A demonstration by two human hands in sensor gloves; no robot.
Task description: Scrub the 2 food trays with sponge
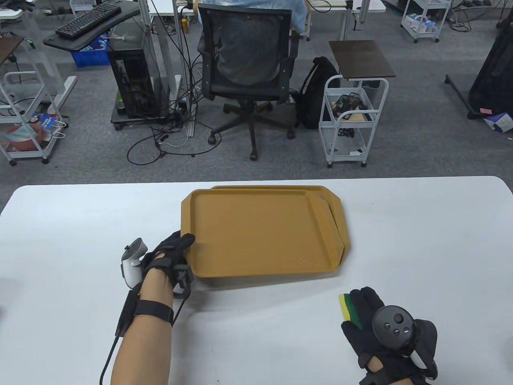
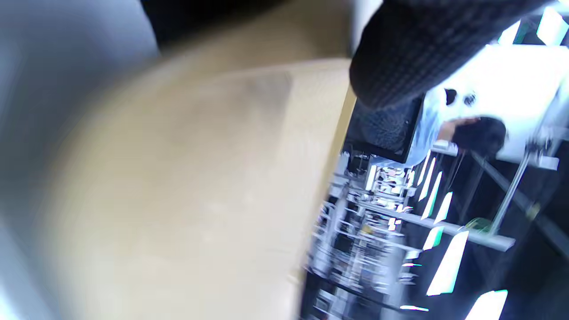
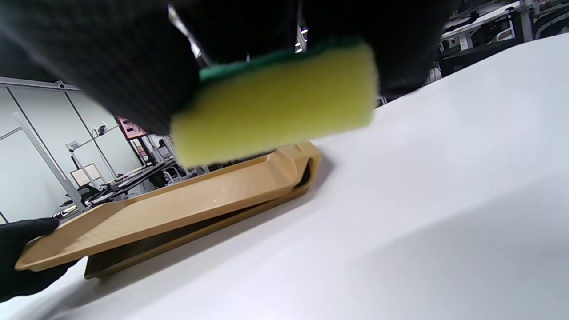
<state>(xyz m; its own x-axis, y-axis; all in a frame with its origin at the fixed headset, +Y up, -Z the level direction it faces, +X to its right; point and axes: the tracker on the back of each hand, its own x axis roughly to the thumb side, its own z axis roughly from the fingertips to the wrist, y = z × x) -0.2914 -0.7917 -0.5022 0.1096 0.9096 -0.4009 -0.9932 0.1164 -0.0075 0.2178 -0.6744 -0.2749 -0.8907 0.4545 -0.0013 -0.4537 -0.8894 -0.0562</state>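
Two stacked trays: top tray [image 1: 260, 232] over bottom tray [image 1: 338, 216], long axis left-right, mid white worktop [image 1: 421, 240]. Left hand [image 1: 170, 256] grip pinches top tray's near-left corner, apparently lifted. Right hand [image 1: 380, 321] grip holds sponge [image 1: 349, 306] near trays. Office chair [image 1: 248, 60] behind.

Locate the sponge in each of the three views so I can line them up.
Table view: the sponge is lower right, yellow and green, held in the right hand above the table.
Left wrist view: not in it.
Right wrist view: upper centre, gripped by the gloved fingers.
Shared landmark: the top tray, blurred at centre-left in the left wrist view, lower left in the right wrist view.
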